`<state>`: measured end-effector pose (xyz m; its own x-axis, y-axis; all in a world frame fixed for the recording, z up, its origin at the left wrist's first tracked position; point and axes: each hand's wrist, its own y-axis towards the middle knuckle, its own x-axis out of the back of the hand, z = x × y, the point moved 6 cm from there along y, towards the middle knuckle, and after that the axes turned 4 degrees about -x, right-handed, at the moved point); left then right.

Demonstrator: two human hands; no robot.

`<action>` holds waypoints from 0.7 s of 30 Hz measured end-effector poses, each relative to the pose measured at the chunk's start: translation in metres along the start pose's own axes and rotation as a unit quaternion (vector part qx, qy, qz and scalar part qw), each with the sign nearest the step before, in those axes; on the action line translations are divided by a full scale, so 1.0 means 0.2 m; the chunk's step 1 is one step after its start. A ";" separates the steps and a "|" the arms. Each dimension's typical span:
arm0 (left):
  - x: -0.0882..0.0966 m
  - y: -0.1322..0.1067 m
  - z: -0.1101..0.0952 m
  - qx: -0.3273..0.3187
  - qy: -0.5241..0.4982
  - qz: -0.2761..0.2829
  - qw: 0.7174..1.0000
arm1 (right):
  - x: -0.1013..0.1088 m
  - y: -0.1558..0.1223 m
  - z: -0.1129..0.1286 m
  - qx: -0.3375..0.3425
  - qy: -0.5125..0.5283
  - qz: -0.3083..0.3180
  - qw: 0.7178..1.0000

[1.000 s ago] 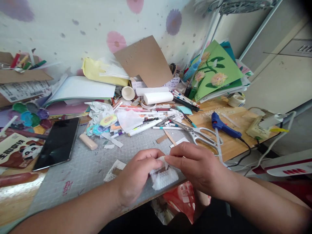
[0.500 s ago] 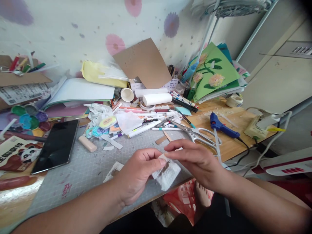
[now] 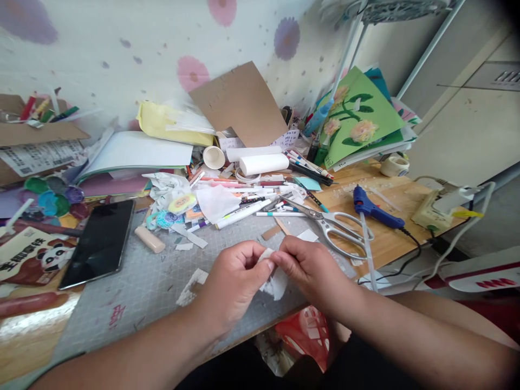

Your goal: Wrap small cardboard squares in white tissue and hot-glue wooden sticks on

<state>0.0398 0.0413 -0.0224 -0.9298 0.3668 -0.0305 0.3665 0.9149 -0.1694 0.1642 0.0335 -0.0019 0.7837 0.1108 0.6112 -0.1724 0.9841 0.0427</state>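
Both my hands meet above the front edge of the grey cutting mat (image 3: 134, 281). My left hand (image 3: 233, 281) and my right hand (image 3: 311, 268) each pinch the same small white textured piece of paper (image 3: 276, 280), fingertips touching at its top. Most of the piece hangs between and below the fingers, and part of it is hidden by them. A torn white scrap (image 3: 193, 284) lies on the mat just left of my left hand. The metal scissors (image 3: 331, 225) lie just beyond my right hand.
A black phone (image 3: 99, 244) lies at the left. Pens, markers and paper scraps crowd the middle. A blue glue gun (image 3: 376, 208) with its cord and a power strip (image 3: 430, 211) sit at the right. Cardboard (image 3: 239, 103), green flower craft (image 3: 357, 119), paper rolls behind.
My hands have drawn closer together and the white piece has been folded or bunched smaller between the fingers. The view has shifted slightly.
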 end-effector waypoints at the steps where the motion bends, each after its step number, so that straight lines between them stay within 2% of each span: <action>1: 0.00 0.00 -0.01 -0.003 -0.015 0.009 1.000 | 0.00 0.01 0.00 -0.003 0.016 -0.002 1.000; 4: -0.02 0.01 -0.03 -0.003 -0.110 0.045 0.993 | 0.03 0.04 0.00 -0.017 0.072 0.006 0.997; 7: -0.02 0.02 -0.02 0.031 -0.172 0.052 0.983 | 0.05 0.06 -0.01 -0.030 0.106 0.029 0.994; 11: -0.04 0.03 0.00 0.059 -0.137 0.062 0.987 | 0.02 0.04 -0.05 -0.057 0.186 0.073 0.978; 15: -0.02 0.03 0.01 0.048 -0.125 0.017 0.991 | -0.01 0.02 -0.08 -0.088 0.266 0.083 0.956; 21: -0.01 0.03 0.02 0.050 -0.123 -0.009 0.991 | -0.01 0.02 -0.09 -0.112 0.273 0.072 0.953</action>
<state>0.0428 0.0449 -0.0279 -0.9208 0.2871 -0.2640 0.3560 0.8952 -0.2680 0.1731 0.0400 -0.0162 0.9655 0.2432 0.0929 -0.2185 0.9511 -0.2183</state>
